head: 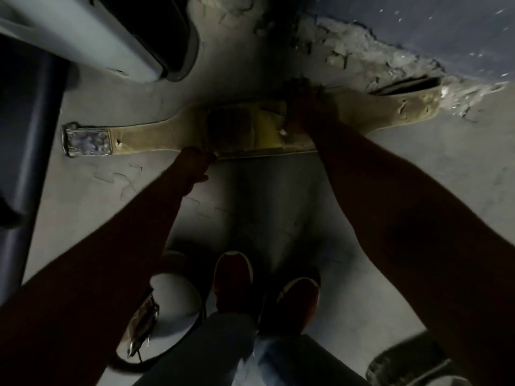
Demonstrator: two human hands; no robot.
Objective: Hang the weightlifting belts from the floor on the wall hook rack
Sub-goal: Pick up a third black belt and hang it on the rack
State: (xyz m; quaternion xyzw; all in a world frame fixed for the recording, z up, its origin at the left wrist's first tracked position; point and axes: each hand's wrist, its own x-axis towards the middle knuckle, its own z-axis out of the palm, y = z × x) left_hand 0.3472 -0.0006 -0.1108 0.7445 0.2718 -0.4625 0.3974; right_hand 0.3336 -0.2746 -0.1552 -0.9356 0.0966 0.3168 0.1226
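Note:
A tan leather weightlifting belt (156, 137) lies stretched flat across the grey floor, its metal buckle (87, 142) at the left end and its holed tip (415, 107) at the right. My left hand (195, 162) grips the near edge of the belt's wide middle part. My right hand (303, 107) lies over the belt's middle right, fingers curled around its far edge. Both hands are dark and blurred. No wall hook rack is in view.
Grey and dark gym equipment (97, 37) fills the upper left. A crumbling wall base (362, 54) runs behind the belt. My red shoes (234, 285) stand near, beside a white round object (172, 302) with another strap and buckle (142, 327) on it. A dark object (409, 366) sits bottom right.

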